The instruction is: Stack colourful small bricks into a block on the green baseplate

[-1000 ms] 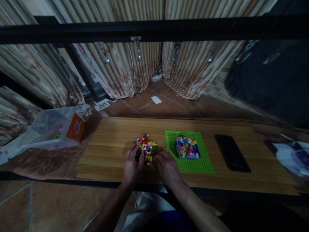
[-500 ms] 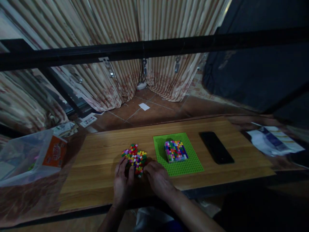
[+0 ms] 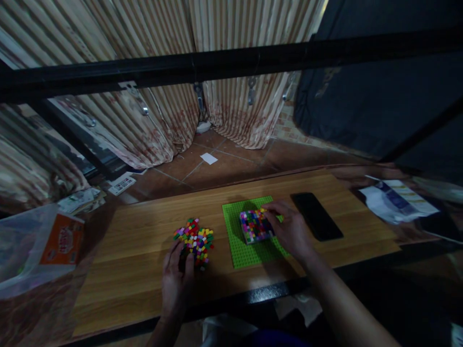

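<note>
R hand (image 3: 291,229): thumb + fingertips drawn close tog. at far R corner of 1 multicol. block (image 3: 255,226); can't tell if they pinch a brick. L hand (image 3: 176,279): thumb & fingers apart, curved round near L side of 1 pile of loose bricks (image 3: 200,239), mixed cols., too small & many to count. Block sits on 1 green board (image 3: 233,253), approx. mid-table, R of pile. All on 1 wood table (image 3: 137,260). R of board, 1 blk phone-shaped slab (image 3: 317,216). Beyond table's L end, 1 clear tub w/ 1 orange label (image 3: 61,239). On floor past far edge, 1 wht card (image 3: 209,158).
</note>
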{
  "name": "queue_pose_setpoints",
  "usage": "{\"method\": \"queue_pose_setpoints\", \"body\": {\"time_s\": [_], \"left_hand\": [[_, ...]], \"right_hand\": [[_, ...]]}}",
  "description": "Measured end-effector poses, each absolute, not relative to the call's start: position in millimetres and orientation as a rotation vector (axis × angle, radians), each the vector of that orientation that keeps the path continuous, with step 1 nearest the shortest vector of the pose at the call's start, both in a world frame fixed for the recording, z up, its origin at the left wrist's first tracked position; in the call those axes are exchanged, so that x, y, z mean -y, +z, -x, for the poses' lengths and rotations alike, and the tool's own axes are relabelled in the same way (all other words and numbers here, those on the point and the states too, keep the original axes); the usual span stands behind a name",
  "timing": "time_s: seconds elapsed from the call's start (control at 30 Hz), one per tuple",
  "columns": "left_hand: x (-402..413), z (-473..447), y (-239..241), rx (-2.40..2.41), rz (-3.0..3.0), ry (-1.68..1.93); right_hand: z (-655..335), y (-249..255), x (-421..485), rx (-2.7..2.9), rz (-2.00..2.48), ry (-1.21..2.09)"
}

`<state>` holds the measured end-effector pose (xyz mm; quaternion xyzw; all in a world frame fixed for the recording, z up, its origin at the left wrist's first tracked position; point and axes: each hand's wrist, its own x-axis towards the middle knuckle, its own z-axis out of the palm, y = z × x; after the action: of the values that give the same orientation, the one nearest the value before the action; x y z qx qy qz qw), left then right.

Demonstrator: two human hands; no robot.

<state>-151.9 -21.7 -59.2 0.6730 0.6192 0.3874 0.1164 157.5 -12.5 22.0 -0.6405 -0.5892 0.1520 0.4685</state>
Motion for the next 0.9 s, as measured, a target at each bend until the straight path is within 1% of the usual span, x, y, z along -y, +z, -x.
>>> {"method": "queue_pose_setpoints", "body": {"time_s": [0.23,0.5,0.7,0.9], "left_hand": [[22,153,-60,-1.85,-1.966,1.076],[22,154,-61,-1.829,-2.01,1.109],[23,152,-58,-1.846,-1.99,1.07],[23,152,-57,-1.841,-2.015,1.064]], "right_hand": [[-167,-5,-13,1.593,1.525,0.405],[-171,3,-18,1.714,1.469,0.533],[-172,3,-19,1.615,1.446,0.67],[-172,-7,-24,1.325,1.396,0.937]]}}
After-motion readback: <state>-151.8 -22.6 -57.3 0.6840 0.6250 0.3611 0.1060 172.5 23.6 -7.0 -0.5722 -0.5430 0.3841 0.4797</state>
